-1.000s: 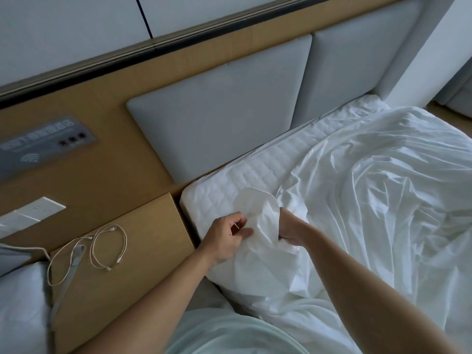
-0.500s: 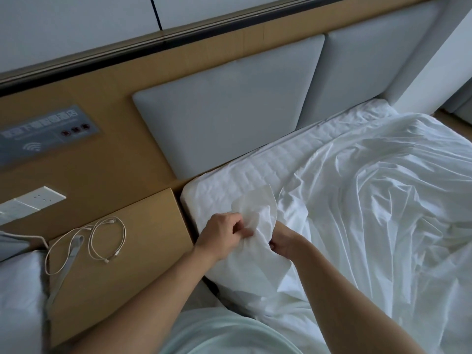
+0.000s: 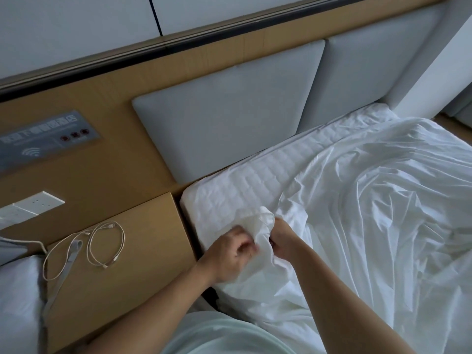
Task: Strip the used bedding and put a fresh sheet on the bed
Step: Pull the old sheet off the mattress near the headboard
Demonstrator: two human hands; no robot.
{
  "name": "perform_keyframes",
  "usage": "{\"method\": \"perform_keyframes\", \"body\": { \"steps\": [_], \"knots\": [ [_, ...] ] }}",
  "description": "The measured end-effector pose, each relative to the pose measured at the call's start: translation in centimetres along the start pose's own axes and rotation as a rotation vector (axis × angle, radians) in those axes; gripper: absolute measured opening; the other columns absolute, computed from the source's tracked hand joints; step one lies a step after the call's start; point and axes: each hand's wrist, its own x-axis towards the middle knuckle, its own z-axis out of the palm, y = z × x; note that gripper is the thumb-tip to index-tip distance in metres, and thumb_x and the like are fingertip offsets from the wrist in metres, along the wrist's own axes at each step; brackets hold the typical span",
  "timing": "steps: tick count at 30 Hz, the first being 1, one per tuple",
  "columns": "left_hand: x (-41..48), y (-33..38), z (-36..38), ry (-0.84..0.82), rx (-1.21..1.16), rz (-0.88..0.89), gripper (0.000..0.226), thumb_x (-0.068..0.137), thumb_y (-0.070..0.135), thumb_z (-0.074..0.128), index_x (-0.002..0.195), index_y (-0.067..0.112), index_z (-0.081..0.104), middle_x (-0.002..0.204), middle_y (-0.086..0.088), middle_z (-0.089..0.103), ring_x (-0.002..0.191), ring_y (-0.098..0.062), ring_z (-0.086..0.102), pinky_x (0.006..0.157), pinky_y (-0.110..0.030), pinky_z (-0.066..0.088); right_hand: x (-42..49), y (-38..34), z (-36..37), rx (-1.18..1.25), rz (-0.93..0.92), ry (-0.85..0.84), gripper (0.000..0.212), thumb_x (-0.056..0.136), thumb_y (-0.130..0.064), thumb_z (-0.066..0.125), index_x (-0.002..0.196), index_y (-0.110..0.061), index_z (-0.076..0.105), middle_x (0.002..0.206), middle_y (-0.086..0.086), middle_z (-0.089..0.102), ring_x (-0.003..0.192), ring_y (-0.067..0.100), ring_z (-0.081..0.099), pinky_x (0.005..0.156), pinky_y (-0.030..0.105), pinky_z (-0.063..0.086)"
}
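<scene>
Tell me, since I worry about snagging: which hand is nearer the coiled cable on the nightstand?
Left. The left hand grips the sheet just past the nightstand holding the cable; the right hand grips it beyond, farther over the mattress.

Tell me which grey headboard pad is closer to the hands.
The pad next to the nightstand, behind the mattress corner where the left hand and right hand grip the sheet; the other pad lies farther along.

Cable [image 3: 102,249] on nightstand [image 3: 143,251], left of mattress [image 3: 255,180]
</scene>
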Motion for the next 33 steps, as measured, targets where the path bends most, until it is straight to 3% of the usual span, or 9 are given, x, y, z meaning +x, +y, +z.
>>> {"method": "perform_keyframes", "body": {
  "steps": [3,8,14,19,23,26,29,31,33],
  "knots": [
    [1.5,0.6,-0.3,0.229,-0.136,-0.157,0.013,0.096,0.039,0.064,0.095,0.027,0.060,0.092,0.010,0.068,0.083,-0.005,0.065,0.074,-0.019,0.049,-0.6,-0.4,-0.1,-0.212,-0.036,-0.012,0.015,0.085,0.000,0.045,0.084,-0.010,0.056,0.061,0.006,0.034,0.051,0.015,0.028,0.050,0.030,0.017],
    [3.8,1.1,0.0,0.186,-0.050,-0.243,0.010,0.094,0.032,0.069,0.099,0.025,0.064,0.091,0.016,0.068,0.085,-0.005,0.065,0.069,-0.006,0.046,-1.4,-1.1,0.4,-0.328,-0.016,0.038,0.022,0.085,-0.002,0.044,0.073,-0.011,0.061,0.057,0.001,0.041,0.046,0.013,0.032,0.042,0.020,0.030],
    [4.9,1.1,-1.5,0.183,-0.029,-0.206,0.010,0.088,0.032,0.075,0.088,0.024,0.070,0.076,0.018,0.070,0.076,0.001,0.064,0.064,-0.013,0.049,-1.1,-1.4,-0.6,-0.488,-0.042,0.295,0.038,0.078,0.008,0.033,0.096,0.008,0.067,0.065,0.010,0.046,0.050,0.021,0.038,0.044,0.022,0.023],
    [5.2,0.9,-2.3,0.196,0.054,-0.156,0.023,0.089,0.027,0.075,0.073,0.021,0.060,0.067,0.011,0.064,0.073,-0.005,0.060,0.059,-0.012,0.043,-2.2,-3.1,-2.4,-0.925,0.126,0.048,0.015,0.075,0.001,0.046,0.065,-0.010,0.050,0.036,-0.002,0.042,0.037,0.015,0.038,0.036,0.017,0.026],
    [4.4,0.9,-1.7,0.178,0.064,-0.100,0.021,0.091,0.021,0.072,0.075,0.018,0.059,0.073,0.009,0.062,0.070,-0.009,0.059,0.067,-0.028,0.051,-3.4,-4.1,-3.2,-1.111,0.265,-0.121,0.006,0.067,-0.019,0.049,0.066,-0.014,0.051,0.049,-0.003,0.046,0.042,0.013,0.039,0.044,0.019,0.028],
    [4.0,0.8,-1.6,0.146,0.039,-0.079,0.017,0.091,0.018,0.071,0.078,0.012,0.060,0.077,0.003,0.065,0.075,-0.017,0.061,0.072,-0.036,0.053,-3.0,-3.7,-2.5,-1.468,-0.071,-0.161,0.013,0.080,-0.011,0.050,0.078,-0.008,0.062,0.063,-0.001,0.044,0.066,0.020,0.047,0.048,0.016,0.028],
    [4.0,0.8,-2.1,0.135,-0.007,-0.050,0.017,0.091,0.017,0.072,0.080,0.009,0.061,0.078,0.000,0.065,0.075,-0.020,0.060,0.071,-0.033,0.051,-2.5,-2.3,-1.2,-0.852,-0.422,0.016,0.029,0.082,0.003,0.052,0.100,-0.012,0.068,0.083,-0.001,0.064,0.079,0.021,0.061,0.056,0.013,0.040],
    [4.2,0.9,-2.7,0.118,-0.019,-0.033,0.020,0.091,0.016,0.072,0.077,0.012,0.057,0.075,0.002,0.062,0.070,-0.016,0.057,0.067,-0.026,0.048,-2.1,-1.8,-0.8,-0.479,-0.229,-0.023,0.026,0.087,-0.001,0.052,0.096,-0.017,0.070,0.082,0.006,0.069,0.067,0.018,0.064,0.050,0.024,0.044],
    [4.5,1.0,-3.0,0.095,0.001,-0.002,0.023,0.091,0.014,0.070,0.074,0.018,0.055,0.072,0.008,0.057,0.066,-0.008,0.051,0.063,-0.018,0.041,-1.8,-1.3,-0.8,-0.448,0.081,-0.104,0.017,0.089,-0.015,0.052,0.087,-0.015,0.069,0.078,0.007,0.063,0.062,0.015,0.059,0.052,0.026,0.043]
  ]
}}
